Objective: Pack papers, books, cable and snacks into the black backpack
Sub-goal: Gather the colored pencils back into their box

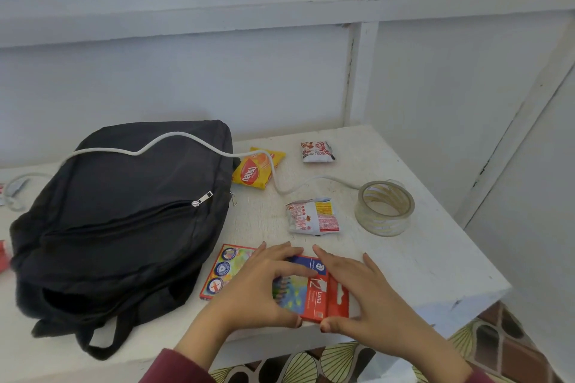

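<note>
Running across the scene is a white painted wooden table (404, 258), set against a pale panelled wall (217, 71); a leaf-patterned covering (497, 348) shows below its near right corner.

Red things at the far left edge are cut off and cannot be made out. The soft black fabric backpack (124, 221) lies flat on the left, its front zip closed and its near opening too dark to see into. A white cable (186, 137) drapes over it, with its left end blurred, and runs right across a yellow crinkled snack packet (252, 174) toward a clear roll of sticky tape (385, 208). Two white-and-red snack packets lie apart, one far (317, 151) and one nearer (312, 216).

Just right of the backpack, at the near edge, the left hand (258, 283) and right hand (367, 292) both grip a red cardboard box of coloured pencils (323, 295), with the fingers over its far side and the thumbs at its near side. A second red-edged flat pack (227, 270) lies partly under the left hand.
</note>
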Tool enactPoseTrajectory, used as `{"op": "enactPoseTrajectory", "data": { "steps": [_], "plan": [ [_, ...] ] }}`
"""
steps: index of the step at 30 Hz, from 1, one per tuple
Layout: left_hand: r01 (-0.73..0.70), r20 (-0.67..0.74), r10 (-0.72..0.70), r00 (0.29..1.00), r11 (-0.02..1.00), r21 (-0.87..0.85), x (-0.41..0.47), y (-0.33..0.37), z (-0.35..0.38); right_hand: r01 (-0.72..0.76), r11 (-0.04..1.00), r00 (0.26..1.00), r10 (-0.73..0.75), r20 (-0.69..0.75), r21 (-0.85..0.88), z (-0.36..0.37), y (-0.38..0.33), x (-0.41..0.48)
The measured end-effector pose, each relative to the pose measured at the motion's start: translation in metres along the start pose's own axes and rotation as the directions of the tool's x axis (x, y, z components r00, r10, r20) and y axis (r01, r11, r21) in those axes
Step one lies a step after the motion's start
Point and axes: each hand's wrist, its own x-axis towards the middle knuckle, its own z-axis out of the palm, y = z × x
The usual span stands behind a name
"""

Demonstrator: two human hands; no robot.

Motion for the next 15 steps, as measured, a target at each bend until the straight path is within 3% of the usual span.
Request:
{"op": "enactPoseTrajectory", "data": {
  "steps": [6,15],
  "plan": [
    [0.101,0.053,-0.104,0.993,0.993,0.065,-0.008,-0.020,-0.025,-0.059,0.985,0.980,0.088,-0.176,0.162,0.010,0.006,-0.011],
    [-0.025,0.060,0.031,0.998,0.995,-0.099,-0.010,-0.033,-0.033,-0.156,0.987,0.961,0.162,-0.223,0.045,0.017,-0.012,-0.018]
  ]
}}
